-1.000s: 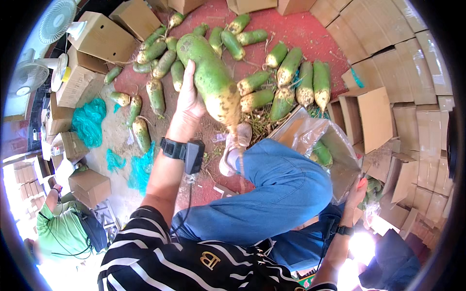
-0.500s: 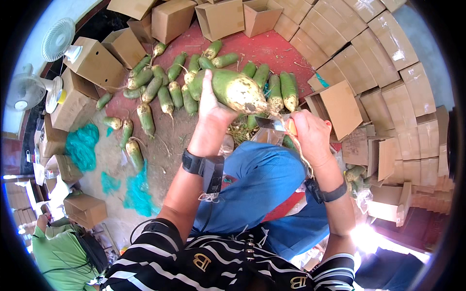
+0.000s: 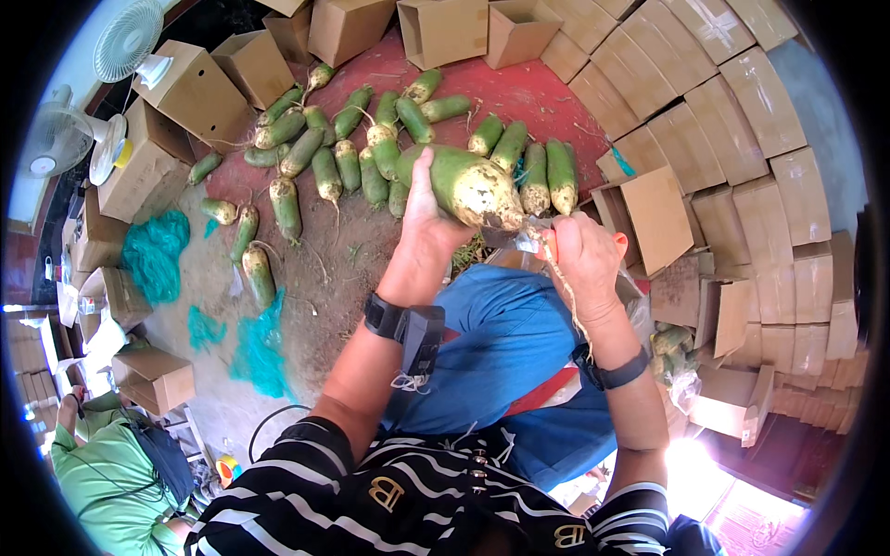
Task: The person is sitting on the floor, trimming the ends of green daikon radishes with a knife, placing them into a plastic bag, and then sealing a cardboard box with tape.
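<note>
My left hand (image 3: 425,222) grips a large green radish (image 3: 464,185) from its near side, thumb laid along its skin. The radish's pale, dirt-marked root end points right. My right hand (image 3: 584,255) is closed around a knife with an orange handle, its blade (image 3: 505,238) lying against that root end and partly hidden beneath it. From the radish's tip a long thin root (image 3: 572,301) hangs down over my right hand and wrist. Beyond my hands, several more green radishes (image 3: 287,208) lie on the floor, some with thin roots attached.
Open cardboard boxes (image 3: 442,32) line the far side, and stacked closed boxes (image 3: 732,120) form a wall at right. Teal plastic bags (image 3: 156,255) lie at left beneath two fans (image 3: 128,39). A person in green (image 3: 116,473) is at lower left. My blue-trousered leg (image 3: 501,324) is bent below the radish.
Much of the knife blade has slipped out of sight under the radish's root end. The view has shifted slightly; both hands keep their hold.
</note>
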Demonstrator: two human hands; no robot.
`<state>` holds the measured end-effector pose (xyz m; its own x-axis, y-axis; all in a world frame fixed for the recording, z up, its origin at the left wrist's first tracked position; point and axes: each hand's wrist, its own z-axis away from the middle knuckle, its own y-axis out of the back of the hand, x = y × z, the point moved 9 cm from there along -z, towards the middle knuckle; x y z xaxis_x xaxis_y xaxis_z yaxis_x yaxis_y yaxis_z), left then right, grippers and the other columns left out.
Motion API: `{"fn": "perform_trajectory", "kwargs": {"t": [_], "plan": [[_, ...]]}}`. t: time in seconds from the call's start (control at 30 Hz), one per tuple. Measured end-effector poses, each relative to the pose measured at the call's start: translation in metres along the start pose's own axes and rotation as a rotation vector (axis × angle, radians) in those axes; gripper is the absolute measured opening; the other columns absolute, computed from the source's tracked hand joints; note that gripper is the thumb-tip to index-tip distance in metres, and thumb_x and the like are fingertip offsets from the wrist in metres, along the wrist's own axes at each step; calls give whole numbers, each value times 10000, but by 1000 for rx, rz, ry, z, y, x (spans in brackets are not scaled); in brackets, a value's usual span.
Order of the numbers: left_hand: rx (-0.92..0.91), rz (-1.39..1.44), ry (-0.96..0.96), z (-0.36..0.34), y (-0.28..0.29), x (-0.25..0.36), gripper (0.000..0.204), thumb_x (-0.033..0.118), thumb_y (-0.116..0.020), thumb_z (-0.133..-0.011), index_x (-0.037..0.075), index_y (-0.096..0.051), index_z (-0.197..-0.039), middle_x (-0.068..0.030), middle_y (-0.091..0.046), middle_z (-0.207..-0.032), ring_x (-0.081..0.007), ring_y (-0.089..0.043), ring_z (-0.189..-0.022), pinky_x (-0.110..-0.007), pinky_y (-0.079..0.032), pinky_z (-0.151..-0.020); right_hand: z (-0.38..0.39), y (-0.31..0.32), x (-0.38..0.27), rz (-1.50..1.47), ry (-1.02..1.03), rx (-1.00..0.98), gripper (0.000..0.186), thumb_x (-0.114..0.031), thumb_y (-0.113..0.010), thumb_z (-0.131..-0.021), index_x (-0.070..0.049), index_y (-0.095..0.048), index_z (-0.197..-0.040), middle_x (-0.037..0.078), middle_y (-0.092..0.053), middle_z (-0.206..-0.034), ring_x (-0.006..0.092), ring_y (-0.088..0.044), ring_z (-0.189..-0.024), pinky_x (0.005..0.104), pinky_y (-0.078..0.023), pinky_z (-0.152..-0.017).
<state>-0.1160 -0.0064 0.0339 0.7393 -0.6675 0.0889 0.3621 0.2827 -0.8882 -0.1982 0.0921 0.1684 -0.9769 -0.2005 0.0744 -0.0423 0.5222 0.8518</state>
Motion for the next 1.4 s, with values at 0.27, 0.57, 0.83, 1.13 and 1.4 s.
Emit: {"fn": "perform_trajectory", "kwargs": {"t": [0.27, 0.57, 0.83, 1.13, 1.4], "plan": [[-50, 112, -131, 6, -11, 22, 667, 597, -447, -808, 102, -424, -1254, -112, -490, -1243, -298, -460, -1150, -471, -345, -999, -16, 8, -15, 18, -29, 70, 181, -148, -633, -738, -82, -468, -775, 77, -443, -668, 250, -498, -571, 366, -402, -511], [-15, 181, -254, -3, 27, 72, 615, 587, -462, -783, 83, -526, -1129, -137, -559, -1111, -297, -535, -1030, -483, -433, -903, 36, -22, 105, -23, -669, -230, 183, -107, -584, -783, -52, -491, -930, 191, -596, -725, 390, -591, -702, 471, -451, -597], [180, 227, -224, 1, 43, 80, 584, 592, -425, -816, 150, -522, -1184, -86, -553, -1199, -300, -506, -1106, -565, -349, -957, -6, -30, 50, -501, -524, -216, 280, -185, -692, -782, -43, -496, -922, 94, -547, -710, 219, -545, -594, 311, -433, -544], [67, 75, -155, -1, 46, 41, 653, 570, -514, -796, 77, -435, -1218, -160, -514, -1186, -339, -490, -1105, -520, -376, -959, -40, -79, 9, -1505, -991, -224, 244, -244, -657, -838, -28, -551, -884, -5, -497, -653, 60, -459, -504, 221, -392, -465], [-101, -118, -113, 2, 37, 44, 607, 506, -536, -821, 38, -436, -1194, -162, -546, -1075, -320, -553, -954, -481, -463, -851, -2, -55, 174, -1281, -1090, 160, 207, -221, -661, -825, -70, -544, -905, -43, -426, -601, 54, -399, -464, 223, -357, -429]]}}
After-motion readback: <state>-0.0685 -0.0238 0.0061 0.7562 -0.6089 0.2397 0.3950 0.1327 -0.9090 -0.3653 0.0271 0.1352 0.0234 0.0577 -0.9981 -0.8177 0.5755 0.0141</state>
